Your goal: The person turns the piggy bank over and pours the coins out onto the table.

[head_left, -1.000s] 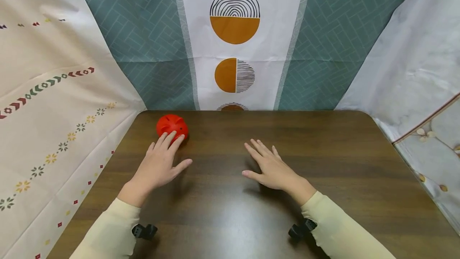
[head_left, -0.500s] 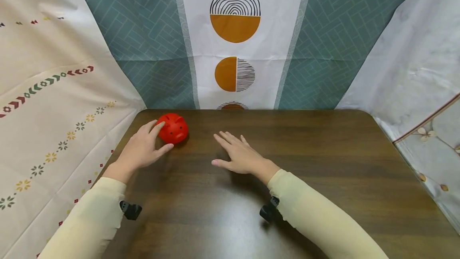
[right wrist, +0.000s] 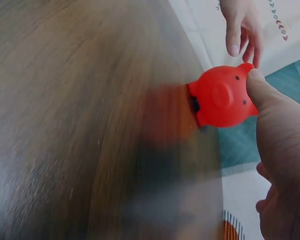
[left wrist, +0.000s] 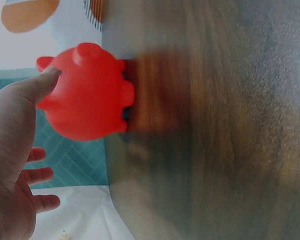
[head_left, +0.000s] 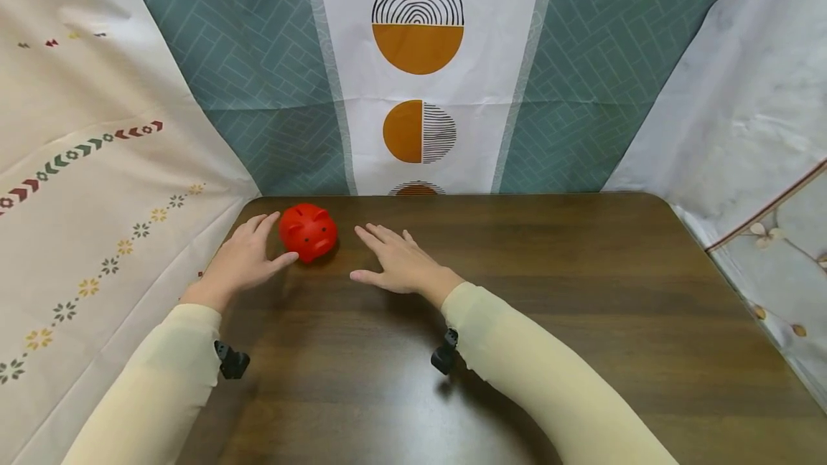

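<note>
A red piggy bank point(head_left: 309, 232) stands at the far left of the table, its snout turned toward the front right and a coin slot on its back. Just to its left is my left hand point(head_left: 244, 255), thumb and fingers spread around that side with a small gap to the body. My right hand point(head_left: 399, 261) hovers to the right of the pig, fingers extended and nothing in them. In the left wrist view, the left thumb overlaps the piggy bank point(left wrist: 85, 95). Seen from the right wrist, the pig point(right wrist: 222, 97) shows its snout and dark eyes beyond the right thumb.
The dark wooden table point(head_left: 549, 271) has a far edge just behind the pig. Patterned cloths hang around it: a green and white one point(head_left: 271, 92) behind, a cream one point(head_left: 97, 199) at left, a white one point(head_left: 762, 92) at right. Small black cameras sit at both wrists.
My left hand has moved left from in front of the piggy bank to its left side. The right hand has come left and a little farther forward. The pig has stayed in place.
</note>
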`<state>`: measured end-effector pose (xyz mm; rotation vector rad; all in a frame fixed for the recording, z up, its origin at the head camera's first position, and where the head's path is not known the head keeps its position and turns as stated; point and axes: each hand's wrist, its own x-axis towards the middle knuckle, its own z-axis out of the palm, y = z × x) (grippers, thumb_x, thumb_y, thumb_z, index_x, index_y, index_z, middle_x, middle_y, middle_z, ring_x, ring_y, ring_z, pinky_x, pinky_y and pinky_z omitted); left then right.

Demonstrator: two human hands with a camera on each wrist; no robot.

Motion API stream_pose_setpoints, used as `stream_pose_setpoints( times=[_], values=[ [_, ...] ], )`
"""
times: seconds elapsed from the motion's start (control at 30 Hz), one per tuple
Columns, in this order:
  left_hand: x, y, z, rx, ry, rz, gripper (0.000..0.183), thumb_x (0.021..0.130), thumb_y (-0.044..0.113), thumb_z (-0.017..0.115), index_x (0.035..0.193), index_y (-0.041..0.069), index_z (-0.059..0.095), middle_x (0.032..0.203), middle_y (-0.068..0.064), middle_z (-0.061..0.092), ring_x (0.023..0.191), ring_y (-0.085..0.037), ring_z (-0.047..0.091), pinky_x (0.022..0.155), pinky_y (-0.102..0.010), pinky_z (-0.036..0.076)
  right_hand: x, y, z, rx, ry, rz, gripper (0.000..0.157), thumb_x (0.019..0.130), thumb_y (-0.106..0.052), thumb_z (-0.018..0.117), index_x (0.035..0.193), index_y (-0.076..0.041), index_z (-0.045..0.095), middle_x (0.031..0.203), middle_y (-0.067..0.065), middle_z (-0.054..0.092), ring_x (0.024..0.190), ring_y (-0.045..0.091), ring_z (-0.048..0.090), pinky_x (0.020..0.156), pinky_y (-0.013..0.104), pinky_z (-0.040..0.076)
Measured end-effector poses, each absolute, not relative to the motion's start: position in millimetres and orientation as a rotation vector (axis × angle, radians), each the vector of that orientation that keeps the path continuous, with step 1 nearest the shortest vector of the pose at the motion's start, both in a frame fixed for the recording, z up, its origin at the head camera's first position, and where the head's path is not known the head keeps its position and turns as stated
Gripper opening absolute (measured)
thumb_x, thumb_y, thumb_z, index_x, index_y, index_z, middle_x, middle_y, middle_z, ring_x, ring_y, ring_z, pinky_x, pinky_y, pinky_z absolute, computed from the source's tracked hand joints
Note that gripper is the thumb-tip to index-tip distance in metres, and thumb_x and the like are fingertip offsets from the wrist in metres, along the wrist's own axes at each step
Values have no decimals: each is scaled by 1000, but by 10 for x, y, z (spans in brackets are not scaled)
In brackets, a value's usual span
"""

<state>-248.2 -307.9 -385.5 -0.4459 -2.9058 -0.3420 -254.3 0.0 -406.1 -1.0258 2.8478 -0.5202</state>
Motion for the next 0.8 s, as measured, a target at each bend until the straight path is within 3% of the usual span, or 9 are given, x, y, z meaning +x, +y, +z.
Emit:
stream_pose_setpoints(
  times=[0.17, 0.5, 0.8],
  values=[
    [-2562, -3110, -3877, -400, -2985, -326, 92, 84, 56, 65, 148, 0, 29, 144, -28, 34, 128, -48, 34, 99, -67, 33, -2574, -142, -4093, -1013, 2827, -534, 87, 87, -73, 42, 155, -27, 12, 160, 0, 17, 145, 17, 17, 114, 55, 15],
    [-2740, -3109, -3946, -396, -3032, -435, 103, 78, 56, 72, 151, 4, 22, 147, -29, 29, 131, -48, 30, 97, -69, 33, -2639, -450, -4193, -1012, 2771, -621, 86, 86, -71, 45, 155, -29, 14, 160, -1, 17, 144, 21, 20, 113, 55, 18],
    [-2882, -2982, -3993, -425, -3051, -447, 106, 75, 46, 79, 153, 10, 18, 150, -26, 26, 131, -48, 31, 95, -67, 37, -2782, -535, -4123, -1061, 2840, -588, 82, 88, -65, 49, 155, -30, 16, 160, 0, 13, 143, 24, 22, 112, 57, 21]
  ],
)
